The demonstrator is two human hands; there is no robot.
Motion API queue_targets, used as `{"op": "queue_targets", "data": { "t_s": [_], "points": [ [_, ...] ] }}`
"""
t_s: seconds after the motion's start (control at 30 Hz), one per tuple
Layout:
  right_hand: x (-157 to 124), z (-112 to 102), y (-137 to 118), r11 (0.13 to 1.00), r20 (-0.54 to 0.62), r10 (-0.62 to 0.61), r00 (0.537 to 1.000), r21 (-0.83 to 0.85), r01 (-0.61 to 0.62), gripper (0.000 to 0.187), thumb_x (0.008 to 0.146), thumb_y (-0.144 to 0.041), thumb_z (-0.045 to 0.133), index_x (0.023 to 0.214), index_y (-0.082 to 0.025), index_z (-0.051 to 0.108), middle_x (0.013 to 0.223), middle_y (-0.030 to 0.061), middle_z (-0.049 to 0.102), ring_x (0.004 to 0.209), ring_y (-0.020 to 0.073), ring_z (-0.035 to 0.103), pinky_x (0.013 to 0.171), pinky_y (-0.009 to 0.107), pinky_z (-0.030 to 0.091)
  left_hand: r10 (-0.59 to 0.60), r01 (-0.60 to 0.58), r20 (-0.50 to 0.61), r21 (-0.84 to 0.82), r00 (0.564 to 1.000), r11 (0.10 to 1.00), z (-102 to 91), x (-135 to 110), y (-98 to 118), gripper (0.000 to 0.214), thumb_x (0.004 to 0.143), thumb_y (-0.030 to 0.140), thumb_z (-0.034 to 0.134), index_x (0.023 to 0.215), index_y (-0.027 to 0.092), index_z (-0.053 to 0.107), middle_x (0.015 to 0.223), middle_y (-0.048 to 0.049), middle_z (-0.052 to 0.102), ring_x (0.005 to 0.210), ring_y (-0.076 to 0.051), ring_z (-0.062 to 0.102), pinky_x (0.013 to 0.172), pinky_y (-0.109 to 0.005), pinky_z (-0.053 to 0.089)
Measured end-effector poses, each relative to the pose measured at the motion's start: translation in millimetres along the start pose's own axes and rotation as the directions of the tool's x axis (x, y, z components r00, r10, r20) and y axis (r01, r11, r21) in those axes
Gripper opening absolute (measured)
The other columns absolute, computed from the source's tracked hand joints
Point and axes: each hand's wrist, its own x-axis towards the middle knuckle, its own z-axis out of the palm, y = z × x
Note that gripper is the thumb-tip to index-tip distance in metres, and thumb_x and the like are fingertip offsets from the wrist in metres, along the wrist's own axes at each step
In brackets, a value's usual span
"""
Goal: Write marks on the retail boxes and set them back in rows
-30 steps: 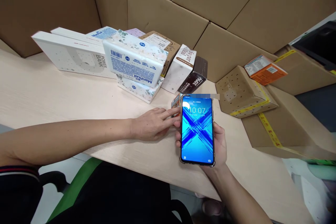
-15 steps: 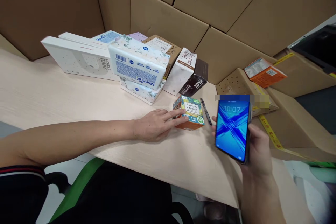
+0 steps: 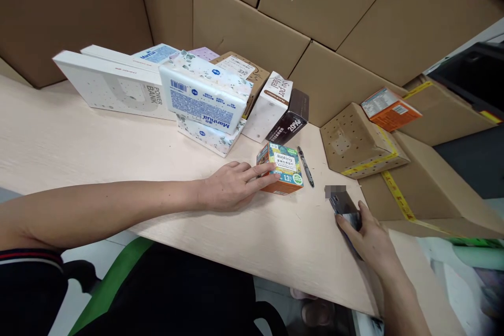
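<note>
My left hand (image 3: 232, 185) rests at the near left side of a small colourful Binking box (image 3: 284, 161), two fingers stretched over its face and the others partly hidden. My right hand (image 3: 368, 236) grips a dark smartphone (image 3: 346, 207) from the right side, low at the tabletop; its dark back faces up and the lit screen is out of sight. I cannot tell whether the phone touches the table. Between the box and the phone lies a black pen (image 3: 305, 167).
Behind stand tissue packs (image 3: 205, 95), white power bank boxes (image 3: 114, 89), a white carton (image 3: 268, 107) and a dark box (image 3: 293, 115). Cardboard boxes (image 3: 354, 139) fill the right, one bearing an orange box (image 3: 394, 109). The table (image 3: 236, 241) ends just before my lap.
My right hand has lowered the phone toward the tabletop and turned it over, so its back shows instead of the lit screen. My left hand stays on the box.
</note>
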Motion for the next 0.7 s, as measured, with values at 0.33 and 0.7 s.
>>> {"op": "queue_targets", "data": {
  "t_s": [0.33, 0.7],
  "points": [
    [6.7, -41.7, -93.2, 0.891, 0.037, -0.333, 0.942, 0.339, 0.302, 0.097, 0.081, -0.063, 0.072, 0.162, -0.024, 0.035, 0.16, 0.019, 0.045, 0.108, 0.0331, 0.068, 0.095, 0.056, 0.056, -0.003, 0.008, -0.07, 0.079, 0.998, 0.997, 2.2, 0.8, -0.8, 0.048, 0.101, 0.021, 0.047, 0.148, 0.017, 0.044, 0.152, -0.0157, 0.056, 0.097, -0.021, 0.068, 0.08, -0.032, 0.047],
    [44.8, -12.9, -212.4, 0.577, -0.002, -0.676, 0.737, 0.621, 0.53, 0.082, 0.079, -0.034, 0.077, 0.156, -0.027, 0.048, 0.156, 0.015, 0.047, 0.146, 0.0372, 0.044, 0.12, 0.061, 0.037, -0.073, 0.153, -0.289, 0.265, 0.955, 0.952, 2.3, -0.5, -5.0, 0.031, 0.104, 0.025, 0.048, 0.135, 0.024, 0.049, 0.114, -0.0108, 0.065, 0.086, -0.021, 0.065, 0.065, -0.03, 0.048]
  ]
}}
